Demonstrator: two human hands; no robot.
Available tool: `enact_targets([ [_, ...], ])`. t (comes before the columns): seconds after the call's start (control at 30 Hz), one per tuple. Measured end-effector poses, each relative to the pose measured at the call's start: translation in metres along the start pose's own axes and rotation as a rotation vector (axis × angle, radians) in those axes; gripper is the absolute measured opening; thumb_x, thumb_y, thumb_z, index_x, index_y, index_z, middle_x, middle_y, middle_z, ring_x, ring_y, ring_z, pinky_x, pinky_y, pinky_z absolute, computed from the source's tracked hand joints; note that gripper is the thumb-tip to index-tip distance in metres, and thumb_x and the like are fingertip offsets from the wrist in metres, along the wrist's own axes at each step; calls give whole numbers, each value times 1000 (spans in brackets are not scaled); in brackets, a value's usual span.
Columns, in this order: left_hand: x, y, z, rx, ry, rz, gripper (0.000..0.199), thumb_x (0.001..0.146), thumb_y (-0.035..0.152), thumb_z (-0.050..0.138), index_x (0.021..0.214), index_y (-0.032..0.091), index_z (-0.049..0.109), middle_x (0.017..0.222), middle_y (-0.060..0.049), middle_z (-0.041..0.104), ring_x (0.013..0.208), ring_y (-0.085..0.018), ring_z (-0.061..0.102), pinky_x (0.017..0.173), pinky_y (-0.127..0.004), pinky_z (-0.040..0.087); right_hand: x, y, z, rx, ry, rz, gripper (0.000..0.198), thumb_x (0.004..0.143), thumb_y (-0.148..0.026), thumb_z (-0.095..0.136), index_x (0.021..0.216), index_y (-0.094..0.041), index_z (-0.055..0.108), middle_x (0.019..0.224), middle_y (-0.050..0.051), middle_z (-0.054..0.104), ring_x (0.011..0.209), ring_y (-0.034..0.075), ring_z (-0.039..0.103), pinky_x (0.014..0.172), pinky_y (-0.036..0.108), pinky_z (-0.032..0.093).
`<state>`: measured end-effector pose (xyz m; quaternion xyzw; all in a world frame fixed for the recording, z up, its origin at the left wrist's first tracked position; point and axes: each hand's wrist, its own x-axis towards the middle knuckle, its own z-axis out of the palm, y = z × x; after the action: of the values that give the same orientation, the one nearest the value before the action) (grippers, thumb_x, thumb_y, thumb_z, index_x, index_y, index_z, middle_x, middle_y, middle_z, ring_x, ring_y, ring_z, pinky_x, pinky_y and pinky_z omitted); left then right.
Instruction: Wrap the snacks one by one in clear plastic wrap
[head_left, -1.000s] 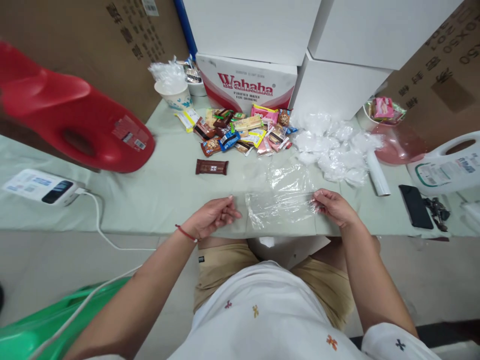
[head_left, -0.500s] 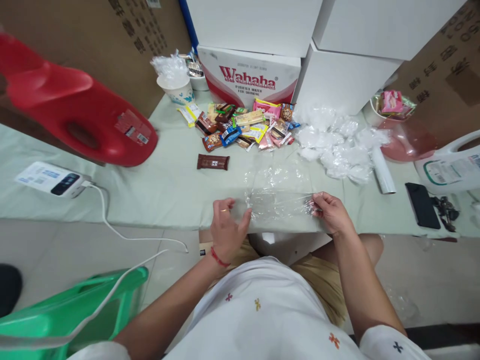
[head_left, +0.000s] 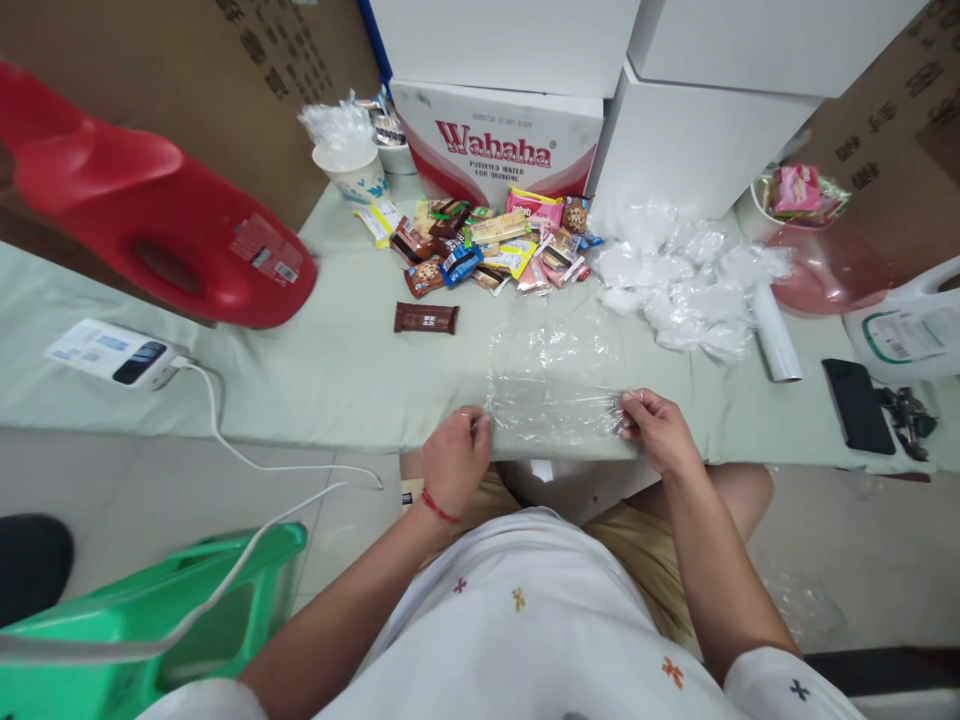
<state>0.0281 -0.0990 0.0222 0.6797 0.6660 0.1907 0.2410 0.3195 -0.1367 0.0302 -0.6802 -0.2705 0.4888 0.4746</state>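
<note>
A sheet of clear plastic film (head_left: 551,405) lies spread and crinkled at the table's front edge. My right hand (head_left: 660,428) pinches its gathered right corner between thumb and fingers. At the opposite side, my left hand (head_left: 455,447) is closed, thumb against curled fingers, on the film's left edge. A brown-wrapped snack bar (head_left: 426,318) lies by itself beyond my left hand. Behind it is a pile of small wrapped snacks (head_left: 487,245) in several colours. White crumpled plastic bundles (head_left: 686,285) are heaped to the right of the pile, beside a roll of film (head_left: 775,335).
A large red jug (head_left: 172,225) and a white device with a cable (head_left: 112,352) are on the left. Paper cups (head_left: 351,172) stand near the Wahaha carton (head_left: 499,142). At right are a black phone (head_left: 857,405), keys (head_left: 909,420) and a white jug (head_left: 911,325).
My left hand has closed from spread fingers onto the left edge of the film. My right hand keeps its pinch on the other corner, nearly in place.
</note>
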Motion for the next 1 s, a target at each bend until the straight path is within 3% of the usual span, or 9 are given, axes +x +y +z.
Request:
enact_targets([
  [0.23,20,-17,-7,-300,67,-161,27,95,39,48,74,23,55,61,3,49,62,-16,47,64,-28,34,-2,5,-1,17,46,20,56,60,-69,87,72,-18,67,69,1,62,58,10,53,45,20,45],
  [0.37,21,-25,-11,-397,21,-210,29,95,41,46,72,23,51,63,3,53,64,-16,50,65,-29,39,-8,10,-1,-40,15,2,58,64,-73,83,71,-18,65,68,1,62,56,10,53,44,20,45],
  [0.5,19,-19,-21,-147,66,-58,31,100,38,36,89,22,60,92,-7,67,93,-24,61,84,-37,46,-13,16,-5,-110,-12,-25,56,74,-73,77,73,-18,64,67,0,60,57,11,54,47,21,47],
  [0.6,22,-5,-20,173,165,50,41,102,47,37,111,17,64,118,-17,65,113,-34,56,93,-46,44,-16,20,-6,-137,-16,-44,53,78,-71,75,75,-19,64,67,0,59,59,12,55,49,22,48],
  [0.67,26,4,-13,340,156,100,46,99,53,46,117,15,65,120,-20,65,115,-37,55,92,-48,43,-16,20,-6,-152,-12,-50,53,80,-70,74,76,-19,64,68,0,59,59,12,55,49,22,48],
  [0.8,37,7,5,465,42,163,32,101,40,45,103,17,68,106,-17,70,105,-33,61,81,-41,41,-18,19,-5,-164,10,-57,55,77,-73,74,74,-19,63,68,0,58,60,13,54,48,23,48],
  [0.9,44,1,6,383,12,44,34,104,37,37,95,21,66,86,-11,69,84,-27,63,68,-34,33,-20,19,-8,-185,12,-48,57,76,-75,73,72,-20,61,68,1,59,59,14,54,48,24,48],
  [1.0,47,-4,-4,194,19,-60,32,101,41,40,83,23,60,63,-2,56,64,-21,53,63,-32,26,-22,22,-12,-218,-14,-33,55,79,-74,70,73,-21,60,67,1,60,58,15,54,49,25,47],
])
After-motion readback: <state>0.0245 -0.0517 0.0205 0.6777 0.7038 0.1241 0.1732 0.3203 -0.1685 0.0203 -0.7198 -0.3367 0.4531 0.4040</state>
